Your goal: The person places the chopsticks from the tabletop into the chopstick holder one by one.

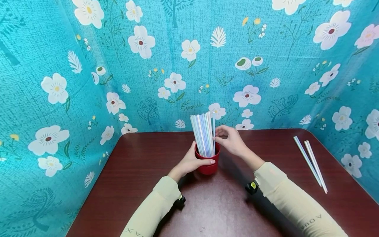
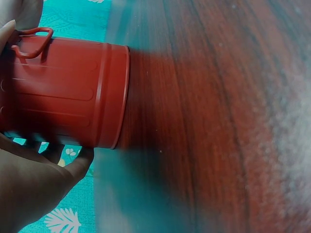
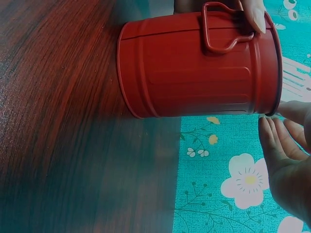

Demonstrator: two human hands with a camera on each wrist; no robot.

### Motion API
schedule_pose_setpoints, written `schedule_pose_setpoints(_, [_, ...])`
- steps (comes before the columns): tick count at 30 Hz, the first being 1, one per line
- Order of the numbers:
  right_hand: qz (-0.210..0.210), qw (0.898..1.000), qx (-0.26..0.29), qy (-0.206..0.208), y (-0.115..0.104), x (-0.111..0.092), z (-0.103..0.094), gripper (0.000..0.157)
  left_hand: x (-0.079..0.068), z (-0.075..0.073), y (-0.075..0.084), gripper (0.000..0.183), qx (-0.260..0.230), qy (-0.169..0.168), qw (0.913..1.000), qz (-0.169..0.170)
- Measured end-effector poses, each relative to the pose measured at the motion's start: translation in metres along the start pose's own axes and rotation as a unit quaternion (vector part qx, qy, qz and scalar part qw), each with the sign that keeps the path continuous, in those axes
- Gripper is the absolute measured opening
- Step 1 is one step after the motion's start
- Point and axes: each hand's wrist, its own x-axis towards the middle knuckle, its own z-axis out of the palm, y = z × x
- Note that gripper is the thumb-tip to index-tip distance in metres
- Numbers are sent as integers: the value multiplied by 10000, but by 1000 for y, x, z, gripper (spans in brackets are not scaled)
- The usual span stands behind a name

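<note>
A small red metal bucket (image 1: 209, 168) with wire side handles stands upright on the table. It holds a bunch of thin white, pale blue and lilac straws (image 1: 202, 135) that lean to the left. My left hand (image 1: 190, 160) grips the bucket round its left side, thumb across the front near the rim; its fingers also show behind the bucket in the left wrist view. At the bucket's right rim, my right hand (image 1: 229, 140) pinches one pale blue straw (image 1: 214, 121), which stands a little apart from the bunch. Most of that straw's lower end is hidden inside the bucket.
Two or three loose straws (image 1: 309, 161) lie on the dark red-brown table (image 1: 148, 154) at the far right. A turquoise flowered cloth (image 1: 165, 59) hangs behind the table and along both sides. Each wrist carries a small black camera (image 1: 252, 187).
</note>
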Motion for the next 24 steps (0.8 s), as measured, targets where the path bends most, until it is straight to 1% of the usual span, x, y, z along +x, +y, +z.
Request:
schedule_pose_setpoints(4, [45,10000,-16,43,-1,-1,-4,24,0,0,-1,94,55,17,10000,-9])
schedule_pose_setpoints(8, [62,10000,-57,44,-4,-3,-11,20,0,1,-1,95,88,15,10000,-13])
schedule_pose_setpoints(11, [92,9996,-255,-31,-4,-4,-18,20,0,1,-1,95,72,20,10000,-33])
schedule_pose_setpoints(14, [164,9986,-491,-115,-2,-6,-27,23,0,2,-1,94,63,18,10000,-47])
schedule_pose_setpoints(19, [424,9963,-731,-129,9,-9,-43,29,1,2,-2,92,60,44,10000,-21])
schedule_pose_setpoints(24, [630,9920,-1093,-32,29,-14,-64,33,1,2,-1,92,78,48,10000,10])
